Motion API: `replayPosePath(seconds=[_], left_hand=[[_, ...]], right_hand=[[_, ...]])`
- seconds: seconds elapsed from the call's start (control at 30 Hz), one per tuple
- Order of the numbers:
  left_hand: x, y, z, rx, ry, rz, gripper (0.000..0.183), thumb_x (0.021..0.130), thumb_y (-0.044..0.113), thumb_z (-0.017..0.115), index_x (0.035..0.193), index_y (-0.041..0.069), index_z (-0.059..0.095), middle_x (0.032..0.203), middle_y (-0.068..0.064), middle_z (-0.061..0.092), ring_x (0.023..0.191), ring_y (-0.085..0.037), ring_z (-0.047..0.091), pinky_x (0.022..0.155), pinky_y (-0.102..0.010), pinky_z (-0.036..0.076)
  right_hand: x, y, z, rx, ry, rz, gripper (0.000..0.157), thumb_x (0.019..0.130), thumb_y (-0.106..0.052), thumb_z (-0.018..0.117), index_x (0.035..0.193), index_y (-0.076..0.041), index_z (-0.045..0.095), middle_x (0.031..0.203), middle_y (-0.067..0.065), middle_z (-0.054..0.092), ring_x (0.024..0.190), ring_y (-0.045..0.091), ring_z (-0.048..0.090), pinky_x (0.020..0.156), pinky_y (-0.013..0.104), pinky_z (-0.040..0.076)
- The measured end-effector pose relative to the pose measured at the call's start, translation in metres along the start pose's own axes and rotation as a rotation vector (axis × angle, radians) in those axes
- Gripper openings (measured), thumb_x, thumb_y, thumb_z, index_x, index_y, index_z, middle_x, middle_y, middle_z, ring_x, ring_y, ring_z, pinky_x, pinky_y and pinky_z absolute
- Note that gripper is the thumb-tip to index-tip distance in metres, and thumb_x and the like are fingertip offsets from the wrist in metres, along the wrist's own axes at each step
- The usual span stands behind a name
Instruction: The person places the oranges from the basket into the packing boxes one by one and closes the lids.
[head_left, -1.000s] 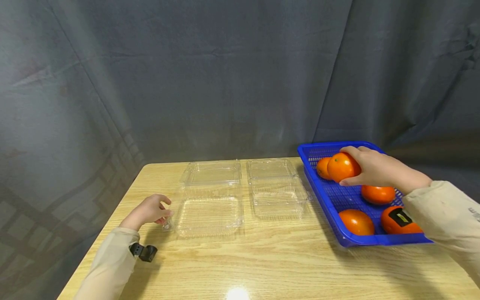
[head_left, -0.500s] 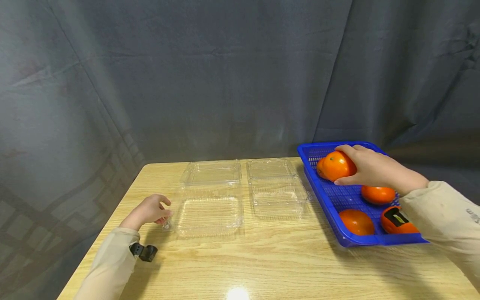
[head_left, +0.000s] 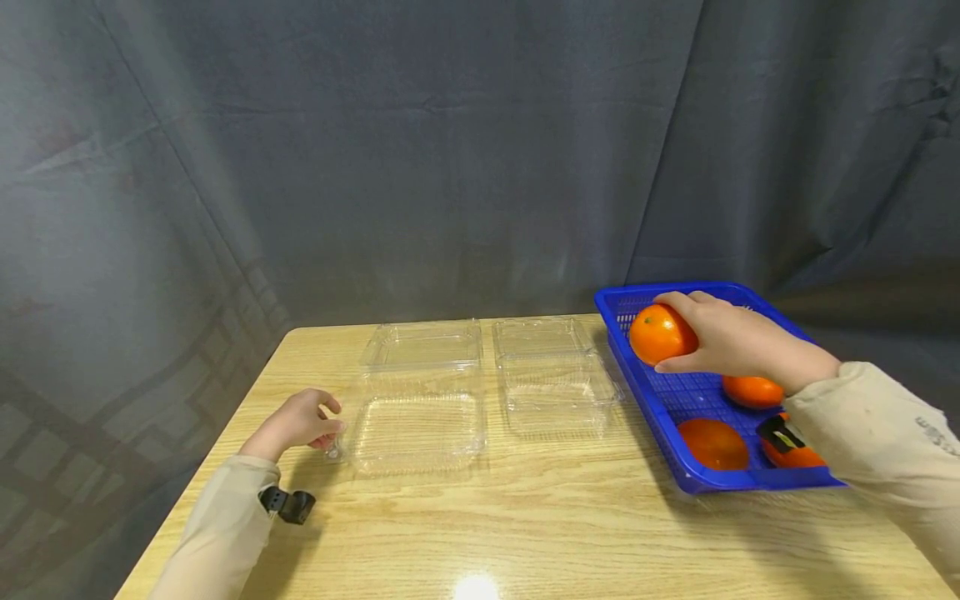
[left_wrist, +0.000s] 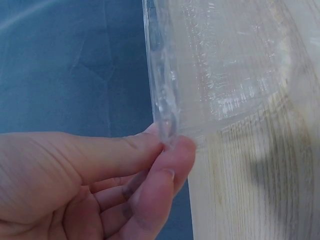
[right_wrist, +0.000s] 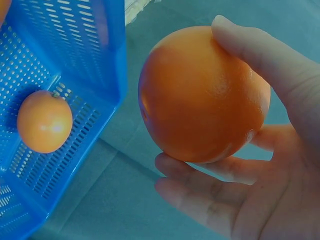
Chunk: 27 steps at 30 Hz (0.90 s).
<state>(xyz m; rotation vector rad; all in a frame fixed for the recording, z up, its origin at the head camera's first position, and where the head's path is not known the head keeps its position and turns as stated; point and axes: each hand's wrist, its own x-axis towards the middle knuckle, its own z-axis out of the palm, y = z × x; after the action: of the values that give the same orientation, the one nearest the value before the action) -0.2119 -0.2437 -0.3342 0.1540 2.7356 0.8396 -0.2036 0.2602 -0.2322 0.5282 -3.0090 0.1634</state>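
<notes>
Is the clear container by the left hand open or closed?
Open: the clear container has its lid laid back flat on the table, base empty.

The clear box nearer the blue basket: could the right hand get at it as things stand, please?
Probably yes: the open clear box lies beside the basket with nothing between, though the right hand holds an orange.

Glossy clear plastic clamshell [head_left: 417, 421], perforated blue plastic basket [head_left: 660, 400], wood-grain table [head_left: 525, 533].
</notes>
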Motion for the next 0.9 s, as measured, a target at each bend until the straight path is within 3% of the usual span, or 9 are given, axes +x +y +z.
replayPosePath(seconds=[0.37,0.9], left_hand=[[0.000,0.000,0.000,0.014,0.013,-0.009,0.032,0.089,0.002,0.058,0.112,-0.019,0.050,0.072,-0.013,0.065,0.059,-0.011,0.061,0.058,-0.030,0.055],[-0.003,0.000,0.001,0.002,0.028,-0.029,0.013,0.088,0.002,0.059,0.088,-0.010,0.054,0.066,-0.009,0.064,0.055,-0.009,0.059,0.055,-0.028,0.053]], right_hand=[[0.002,-0.013,0.002,0.012,0.004,-0.026,0.077,0.070,-0.038,0.079,0.129,-0.002,0.044,0.105,0.020,0.058,0.082,0.026,0.057,0.066,0.040,0.052],[0.004,-0.033,0.009,-0.008,0.007,-0.092,0.077,0.069,-0.041,0.079,0.129,-0.004,0.047,0.104,0.020,0.058,0.078,0.024,0.059,0.065,0.042,0.054]])
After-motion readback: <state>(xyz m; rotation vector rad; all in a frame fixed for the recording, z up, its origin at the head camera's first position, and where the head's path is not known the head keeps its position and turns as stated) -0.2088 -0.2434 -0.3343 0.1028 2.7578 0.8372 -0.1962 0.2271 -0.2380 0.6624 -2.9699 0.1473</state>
